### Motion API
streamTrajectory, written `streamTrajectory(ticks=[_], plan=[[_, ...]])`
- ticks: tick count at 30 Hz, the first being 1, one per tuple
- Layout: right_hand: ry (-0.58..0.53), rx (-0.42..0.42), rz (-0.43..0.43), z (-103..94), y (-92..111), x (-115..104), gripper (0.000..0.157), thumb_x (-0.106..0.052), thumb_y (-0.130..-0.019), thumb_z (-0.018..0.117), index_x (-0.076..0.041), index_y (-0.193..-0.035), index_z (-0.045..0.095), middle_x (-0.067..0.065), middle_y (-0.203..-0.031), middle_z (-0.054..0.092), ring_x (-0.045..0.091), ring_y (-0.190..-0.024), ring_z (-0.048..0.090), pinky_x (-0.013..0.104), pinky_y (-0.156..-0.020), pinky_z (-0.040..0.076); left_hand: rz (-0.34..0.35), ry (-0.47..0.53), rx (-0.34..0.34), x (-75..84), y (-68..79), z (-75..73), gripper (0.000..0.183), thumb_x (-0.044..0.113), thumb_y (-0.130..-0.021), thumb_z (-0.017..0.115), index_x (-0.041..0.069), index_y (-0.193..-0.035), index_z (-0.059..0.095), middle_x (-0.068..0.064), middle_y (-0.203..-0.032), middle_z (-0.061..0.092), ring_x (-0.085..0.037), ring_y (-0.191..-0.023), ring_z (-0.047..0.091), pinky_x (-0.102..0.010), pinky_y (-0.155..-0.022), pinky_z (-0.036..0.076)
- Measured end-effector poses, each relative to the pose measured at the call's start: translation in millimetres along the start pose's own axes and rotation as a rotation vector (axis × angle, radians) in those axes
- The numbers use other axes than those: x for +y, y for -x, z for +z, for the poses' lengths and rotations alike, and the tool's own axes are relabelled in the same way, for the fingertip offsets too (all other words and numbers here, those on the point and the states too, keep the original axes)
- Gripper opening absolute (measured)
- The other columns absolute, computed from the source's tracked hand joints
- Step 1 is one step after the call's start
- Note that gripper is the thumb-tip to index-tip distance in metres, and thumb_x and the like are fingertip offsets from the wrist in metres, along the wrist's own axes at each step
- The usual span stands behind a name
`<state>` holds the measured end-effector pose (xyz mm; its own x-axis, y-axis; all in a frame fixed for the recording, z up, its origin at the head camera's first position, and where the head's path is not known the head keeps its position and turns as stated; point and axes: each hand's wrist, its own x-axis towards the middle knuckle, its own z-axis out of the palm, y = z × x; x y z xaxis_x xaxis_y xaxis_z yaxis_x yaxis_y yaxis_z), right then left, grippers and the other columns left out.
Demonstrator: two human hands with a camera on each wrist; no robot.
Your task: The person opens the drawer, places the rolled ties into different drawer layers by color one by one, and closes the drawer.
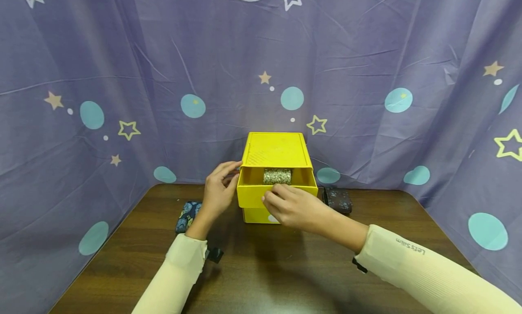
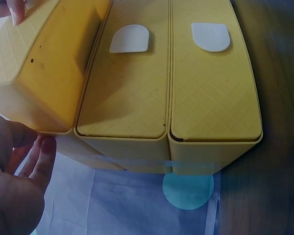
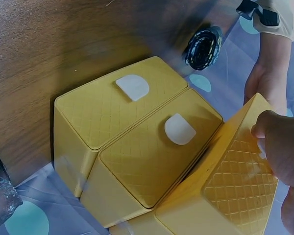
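A yellow three-drawer box [image 1: 278, 147] stands at the back of the table, its top drawer [image 1: 249, 197] pulled part way out. Inside that drawer lies a glittery gold roll [image 1: 277, 176]. My right hand [image 1: 292, 208] is at the drawer's front, and in the right wrist view its thumb and fingers pinch the white drawer handle [image 3: 261, 146], mostly covered by them. Against the left side of the box, by the top drawer, my left hand [image 1: 219, 188] rests its extended fingertips. White handles [image 2: 130, 39] show on the two lower drawers, both pushed in.
Left of the box lies a dark blue patterned roll [image 1: 187, 217], partly behind my left wrist. A dark floral pouch [image 1: 339, 200] sits to its right. Close behind the box hangs a purple curtain [image 1: 228, 78] with stars and dots. The brown wooden table [image 1: 253, 268] extends toward me.
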<state>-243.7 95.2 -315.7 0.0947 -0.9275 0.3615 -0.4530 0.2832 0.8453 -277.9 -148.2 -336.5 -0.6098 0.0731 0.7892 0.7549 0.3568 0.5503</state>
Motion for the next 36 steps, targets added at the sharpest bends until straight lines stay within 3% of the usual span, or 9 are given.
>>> streamTrajectory(ticks=[10,19,23,36], plan=[[0.0,-0.012,0.009,2.3,0,2,0.038,0.008,-0.107,0.033,0.004,-0.115,0.07,0.011,-0.1,0.058,0.023,-0.086,0.054,0.027,-0.074,0.054,-0.001,-0.006,-0.006,0.2,0.1,0.6,0.031,-0.016,-0.095,0.061,-0.013,-0.126,0.066,-0.028,-0.122,0.063,-0.043,-0.102,0.067,-0.045,-0.087,0.061],[0.025,-0.007,-0.001,5.9,0,4,0.04,0.007,-0.107,0.031,0.004,-0.115,0.07,0.01,-0.097,0.057,0.023,-0.084,0.053,0.027,-0.071,0.052,-0.02,-0.001,0.007,-30.2,0.7,5.0,0.034,-0.014,-0.095,0.063,-0.008,-0.127,0.068,-0.024,-0.125,0.063,-0.038,-0.104,0.067,-0.044,-0.087,0.061],[0.03,0.004,0.002,7.9,1,5,0.042,0.006,-0.108,0.029,0.003,-0.114,0.07,0.01,-0.097,0.057,0.023,-0.083,0.053,0.027,-0.071,0.052,-0.01,0.016,0.008,-34.5,0.8,4.3,0.034,-0.009,-0.095,0.065,-0.002,-0.128,0.07,-0.019,-0.125,0.065,-0.034,-0.104,0.068,-0.043,-0.086,0.062],[0.029,-0.048,0.008,8.6,1,7,0.041,0.006,-0.108,0.03,0.003,-0.117,0.07,0.009,-0.098,0.057,0.022,-0.086,0.052,0.027,-0.073,0.052,-0.016,0.004,-0.019,-34.9,1.6,2.1,0.034,-0.003,-0.098,0.064,0.003,-0.131,0.07,-0.012,-0.127,0.065,-0.029,-0.106,0.068,-0.027,-0.088,0.061]])
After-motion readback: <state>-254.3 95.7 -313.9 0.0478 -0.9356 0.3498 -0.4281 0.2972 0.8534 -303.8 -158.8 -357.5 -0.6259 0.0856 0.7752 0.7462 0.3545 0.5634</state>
